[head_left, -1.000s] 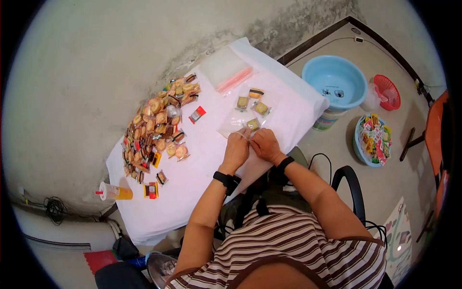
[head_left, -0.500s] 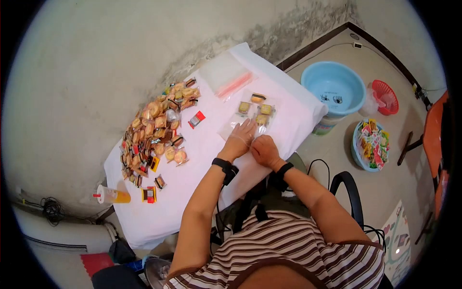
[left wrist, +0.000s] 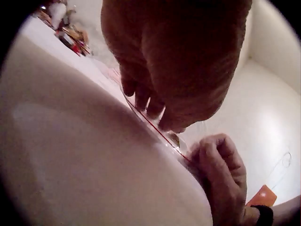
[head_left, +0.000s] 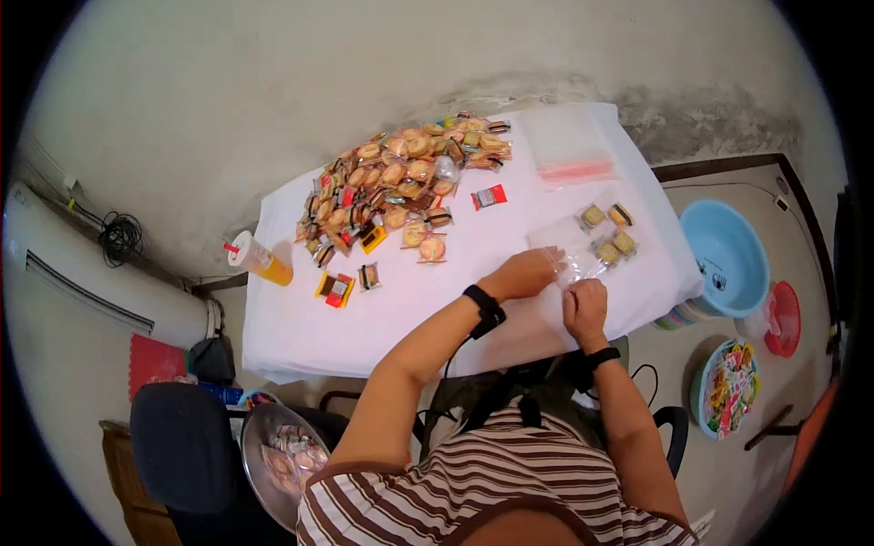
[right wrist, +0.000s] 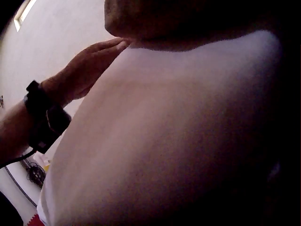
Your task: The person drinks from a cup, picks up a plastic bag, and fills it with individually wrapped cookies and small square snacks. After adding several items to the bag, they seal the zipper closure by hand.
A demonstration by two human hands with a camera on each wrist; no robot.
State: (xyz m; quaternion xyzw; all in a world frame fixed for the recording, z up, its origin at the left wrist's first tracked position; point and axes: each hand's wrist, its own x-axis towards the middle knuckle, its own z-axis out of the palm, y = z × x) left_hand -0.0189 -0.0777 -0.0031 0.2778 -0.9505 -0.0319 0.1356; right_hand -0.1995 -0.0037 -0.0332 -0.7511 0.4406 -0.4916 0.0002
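Observation:
A clear zip bag [head_left: 577,264] lies on the white-covered table with several wrapped cookies [head_left: 608,247] inside its far part. My left hand [head_left: 526,274] rests on the bag's near left part, its fingers extended over the plastic. In the left wrist view, these fingers [left wrist: 141,101] come down along the bag's red zip line [left wrist: 157,131]. At the bag's near right edge, my right hand [head_left: 585,311] has its fingers curled and pinches the plastic between thumb and fingers. The right wrist view shows mostly tablecloth, with the left hand [right wrist: 89,68] beyond.
A large pile of wrapped cookies [head_left: 382,182] covers the table's far left. A red packet [head_left: 489,197] lies alone near the middle. Flat empty bags [head_left: 574,150] are stacked at the back right. A drink cup [head_left: 261,258] stands at the left edge; a blue basin [head_left: 726,259] is off the right side.
The head view has swung left. My left hand went from pinching the bag's opening to lying on it, fingers extended. The cookies inside sit closer together; the right hand stays at the edge.

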